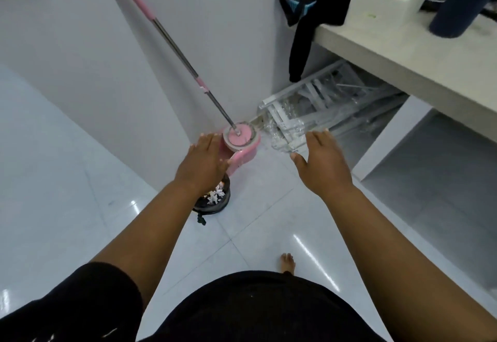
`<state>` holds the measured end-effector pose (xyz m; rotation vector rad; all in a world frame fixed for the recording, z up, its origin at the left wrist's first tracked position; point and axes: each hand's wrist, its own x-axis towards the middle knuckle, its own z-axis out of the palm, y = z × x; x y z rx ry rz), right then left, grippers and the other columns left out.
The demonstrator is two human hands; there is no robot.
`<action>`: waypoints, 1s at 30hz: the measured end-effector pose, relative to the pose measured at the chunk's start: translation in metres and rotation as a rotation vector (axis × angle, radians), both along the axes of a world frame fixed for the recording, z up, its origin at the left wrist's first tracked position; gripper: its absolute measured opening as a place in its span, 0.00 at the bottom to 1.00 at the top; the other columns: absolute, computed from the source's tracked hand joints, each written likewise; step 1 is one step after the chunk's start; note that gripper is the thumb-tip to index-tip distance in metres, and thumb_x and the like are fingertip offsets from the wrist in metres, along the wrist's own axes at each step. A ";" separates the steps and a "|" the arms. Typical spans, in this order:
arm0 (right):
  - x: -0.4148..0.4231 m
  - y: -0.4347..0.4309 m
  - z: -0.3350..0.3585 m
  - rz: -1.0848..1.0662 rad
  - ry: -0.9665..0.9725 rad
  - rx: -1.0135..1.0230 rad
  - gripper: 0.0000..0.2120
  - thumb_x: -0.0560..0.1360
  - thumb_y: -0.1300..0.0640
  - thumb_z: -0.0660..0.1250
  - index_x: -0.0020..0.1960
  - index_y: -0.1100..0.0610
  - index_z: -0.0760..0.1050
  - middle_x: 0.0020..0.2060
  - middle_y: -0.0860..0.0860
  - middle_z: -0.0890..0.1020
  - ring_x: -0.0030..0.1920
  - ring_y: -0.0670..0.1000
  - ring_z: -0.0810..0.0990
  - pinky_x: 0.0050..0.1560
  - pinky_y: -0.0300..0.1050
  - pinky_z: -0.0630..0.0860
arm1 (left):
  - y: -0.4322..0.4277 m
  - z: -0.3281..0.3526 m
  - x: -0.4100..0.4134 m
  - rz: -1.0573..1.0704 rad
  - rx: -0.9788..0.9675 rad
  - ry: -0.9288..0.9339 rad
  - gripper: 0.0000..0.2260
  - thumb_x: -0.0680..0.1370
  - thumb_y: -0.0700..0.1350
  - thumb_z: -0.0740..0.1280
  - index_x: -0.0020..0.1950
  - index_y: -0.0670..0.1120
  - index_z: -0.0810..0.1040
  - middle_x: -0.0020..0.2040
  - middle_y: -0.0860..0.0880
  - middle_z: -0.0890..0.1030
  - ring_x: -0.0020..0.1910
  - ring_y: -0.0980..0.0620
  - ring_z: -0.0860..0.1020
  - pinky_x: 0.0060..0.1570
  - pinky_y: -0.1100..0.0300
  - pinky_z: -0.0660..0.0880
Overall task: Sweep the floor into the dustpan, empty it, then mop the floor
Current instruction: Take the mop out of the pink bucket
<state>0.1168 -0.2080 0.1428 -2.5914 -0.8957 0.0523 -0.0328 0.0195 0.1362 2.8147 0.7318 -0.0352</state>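
while both arms reached forward, the left hand (200, 160) was spread flat, palm down, fingers straight and holding nothing, in front of the near side of the pink mop bucket (243, 153); whether it touched the bucket could not be told. the right hand (321, 161) was likewise released, fingers straight and thumb apart, clear of the bucket and to its right. the bucket stood on the white tiled floor (67, 180) in the corner of the wall, with the round pink mop head (240, 134) seated in its top and the mop handle (172, 43) slanting up to the left. 1 small black bin (215, 199) holding white paper scraps sat just under the left wrist. a plastic-wrapped white rack (309, 110) lay under the counter (403, 59), from which a black garment (309, 19) hung. 1 bare foot (287, 262) showed below.
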 end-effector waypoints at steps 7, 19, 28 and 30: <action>0.063 0.024 -0.002 0.164 -0.027 -0.009 0.29 0.78 0.46 0.62 0.74 0.60 0.62 0.72 0.57 0.66 0.76 0.58 0.54 0.73 0.53 0.57 | -0.003 0.010 0.037 0.124 0.041 -0.013 0.32 0.81 0.57 0.57 0.79 0.43 0.51 0.80 0.45 0.52 0.79 0.47 0.49 0.75 0.51 0.50; 0.102 0.063 -0.005 0.305 -0.033 -0.014 0.30 0.77 0.45 0.63 0.73 0.59 0.62 0.72 0.58 0.66 0.76 0.60 0.55 0.74 0.54 0.56 | 0.005 0.010 0.062 0.201 0.029 0.032 0.32 0.82 0.57 0.56 0.79 0.43 0.49 0.80 0.45 0.50 0.79 0.47 0.47 0.76 0.51 0.48; 0.125 0.114 -0.002 0.363 -0.086 -0.030 0.30 0.77 0.47 0.64 0.72 0.62 0.63 0.70 0.59 0.68 0.75 0.59 0.56 0.74 0.47 0.51 | 0.051 -0.006 0.090 0.230 -0.019 -0.009 0.32 0.81 0.57 0.57 0.79 0.43 0.49 0.80 0.46 0.51 0.79 0.47 0.48 0.76 0.50 0.50; 0.134 0.136 -0.002 0.368 -0.084 -0.037 0.29 0.78 0.47 0.63 0.73 0.61 0.63 0.71 0.57 0.68 0.76 0.58 0.54 0.74 0.49 0.54 | 0.072 -0.008 0.098 0.245 -0.035 -0.017 0.32 0.82 0.57 0.57 0.79 0.43 0.49 0.80 0.45 0.50 0.79 0.47 0.48 0.76 0.51 0.49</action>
